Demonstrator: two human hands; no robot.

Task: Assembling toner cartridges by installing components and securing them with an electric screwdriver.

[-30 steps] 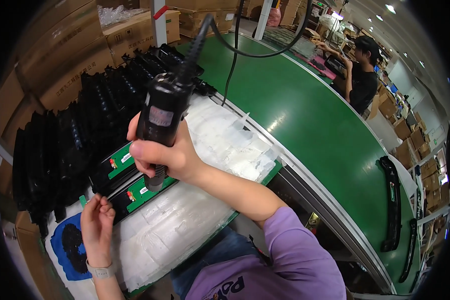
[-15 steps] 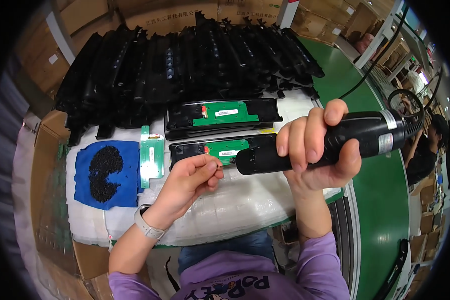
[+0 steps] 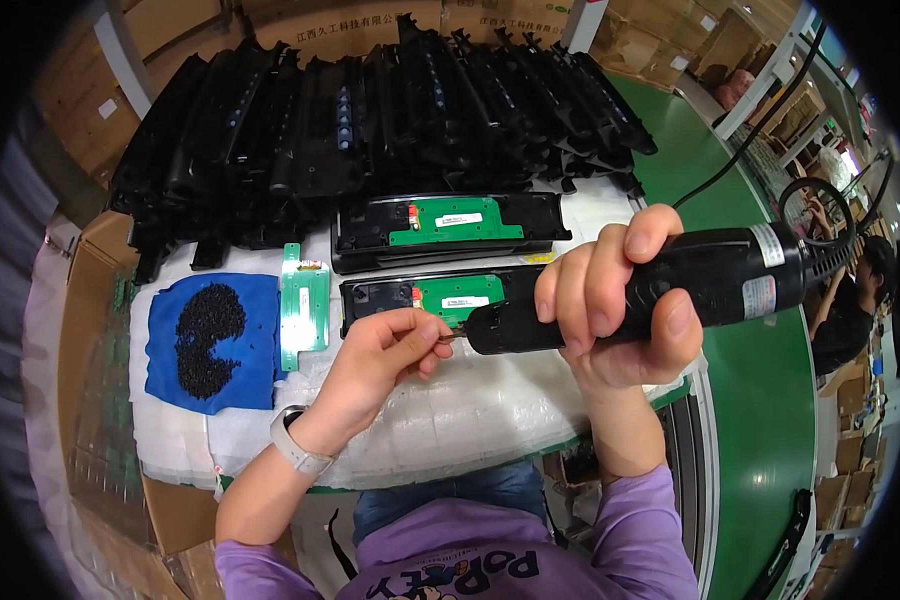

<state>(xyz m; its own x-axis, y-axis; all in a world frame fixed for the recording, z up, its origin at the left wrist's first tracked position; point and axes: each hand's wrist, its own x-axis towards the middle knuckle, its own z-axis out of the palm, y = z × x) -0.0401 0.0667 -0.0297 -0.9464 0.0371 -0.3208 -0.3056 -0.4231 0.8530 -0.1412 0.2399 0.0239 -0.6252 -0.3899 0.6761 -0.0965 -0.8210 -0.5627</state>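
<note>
My right hand (image 3: 625, 300) is wrapped round a black electric screwdriver (image 3: 720, 265), held sideways with its nose to the left. At that nose, my left hand (image 3: 395, 350) pinches thumb and forefinger together. A thin, small piece shows between the fingertips and the nose; whether it is a screw or the driver's bit I cannot tell. Just behind the hands lies a black housing (image 3: 368, 292) with a green circuit board (image 3: 440, 292) in it, partly covered by the left hand and the screwdriver. Small black screws (image 3: 210, 325) are heaped on a blue cloth (image 3: 167, 350) to the left.
Behind the nearer housing stands another black housing (image 3: 355, 240) with a green board (image 3: 457, 222). A loose green board (image 3: 305, 310) lies beside the cloth. Many long black plastic parts (image 3: 310, 130) crowd the back. The screwdriver's cable (image 3: 740, 150) runs up on the right.
The screwdriver and my right hand have shifted slightly left, and the nose now sits closer to my left fingertips. My left hand keeps its pinch. The whole view has shifted a little.
</note>
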